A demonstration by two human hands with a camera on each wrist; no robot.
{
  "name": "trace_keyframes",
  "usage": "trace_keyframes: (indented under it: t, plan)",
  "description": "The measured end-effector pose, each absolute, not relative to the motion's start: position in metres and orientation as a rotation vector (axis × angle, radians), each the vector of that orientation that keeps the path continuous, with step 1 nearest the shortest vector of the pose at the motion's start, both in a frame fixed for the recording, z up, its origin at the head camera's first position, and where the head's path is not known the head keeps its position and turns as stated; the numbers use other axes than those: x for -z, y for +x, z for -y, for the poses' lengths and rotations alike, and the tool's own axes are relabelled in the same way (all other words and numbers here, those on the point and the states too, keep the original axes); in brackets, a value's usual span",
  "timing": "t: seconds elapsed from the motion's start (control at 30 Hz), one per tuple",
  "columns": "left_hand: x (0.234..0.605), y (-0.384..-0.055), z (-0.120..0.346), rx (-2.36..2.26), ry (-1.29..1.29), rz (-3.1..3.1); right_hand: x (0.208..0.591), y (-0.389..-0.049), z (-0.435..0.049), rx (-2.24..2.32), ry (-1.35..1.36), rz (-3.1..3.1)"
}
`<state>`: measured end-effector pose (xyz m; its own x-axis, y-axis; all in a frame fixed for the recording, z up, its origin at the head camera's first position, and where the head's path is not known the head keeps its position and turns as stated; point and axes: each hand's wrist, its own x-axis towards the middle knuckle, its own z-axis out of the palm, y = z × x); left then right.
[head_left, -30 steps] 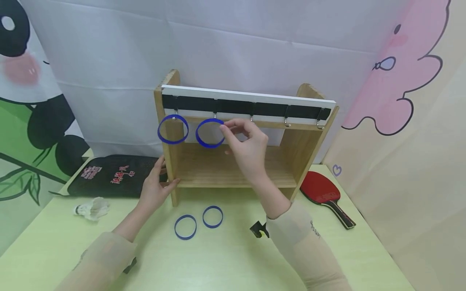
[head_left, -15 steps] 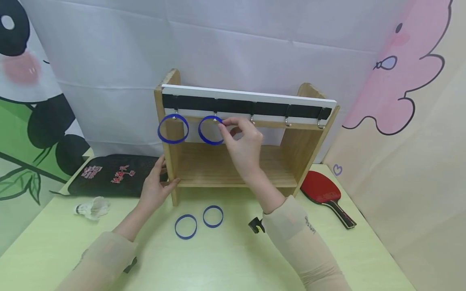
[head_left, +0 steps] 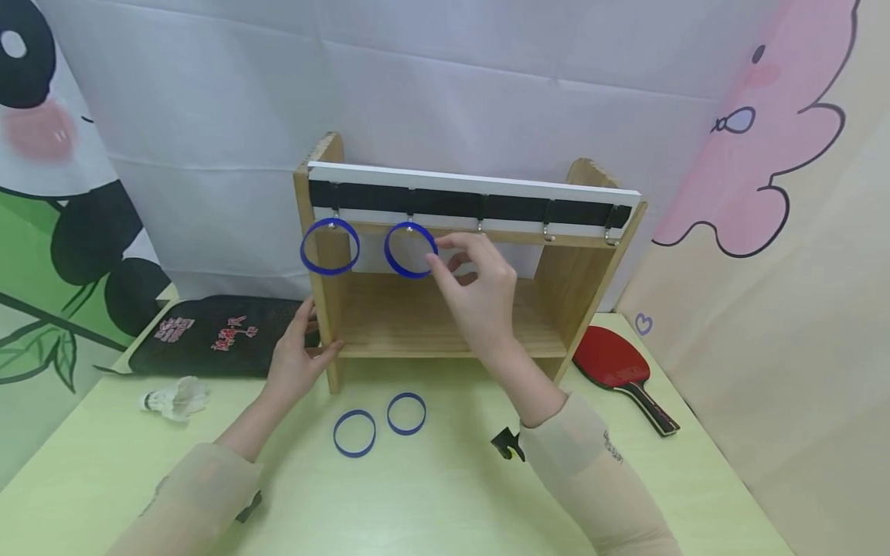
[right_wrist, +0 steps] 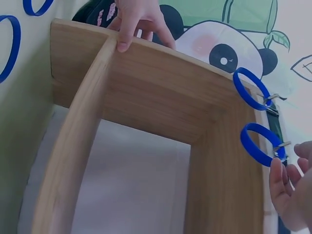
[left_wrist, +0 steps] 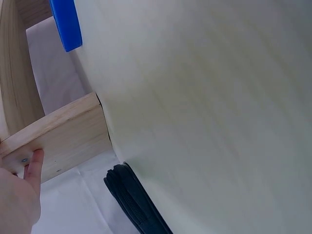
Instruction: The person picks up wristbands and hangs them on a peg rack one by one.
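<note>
A wooden shelf [head_left: 445, 313] stands on the table, with a white and black hook strip [head_left: 445, 202] along its top front. One blue ring [head_left: 330, 247] hangs from the leftmost hook. Another blue ring [head_left: 410, 250] hangs from the second hook. My right hand [head_left: 483, 289] is at this ring's right edge, its thumb and index fingertips apart in the right wrist view. My left hand [head_left: 295, 355] holds the shelf's left side panel, thumb at the front edge and fingers on the outer side. Two more rings lie on the table, a left ring [head_left: 354, 434] and a right ring [head_left: 406, 414].
A black zip case [head_left: 215, 336] and a shuttlecock [head_left: 175, 399] lie to the left of the shelf. A red table tennis bat [head_left: 615, 363] lies to the right. Three more metal hooks, including the rightmost hook [head_left: 612, 238], carry no rings. A white cloth [head_left: 452, 85] hangs behind.
The second ring has shifted slightly right and hangs from its hook. My right hand's thumb and index finger have parted at the ring, and the hand has drawn slightly right. The left hand stays put.
</note>
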<state>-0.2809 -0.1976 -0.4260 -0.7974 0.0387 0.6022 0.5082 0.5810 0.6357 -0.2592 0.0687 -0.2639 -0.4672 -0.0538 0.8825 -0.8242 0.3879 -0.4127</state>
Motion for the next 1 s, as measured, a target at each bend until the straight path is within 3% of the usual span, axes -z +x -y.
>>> trace_keyframes:
  t: [0.6, 1.0]
  plan:
    - [0.427, -0.282, 0.198, 1.172, -0.441, 2.274, 0.267, -0.237, -0.135, -0.959, 1.126, 1.931]
    - [0.426, -0.281, 0.198, 1.154, -0.432, 2.282, 0.299, -0.244, -0.181, -0.800, 1.239, 2.070]
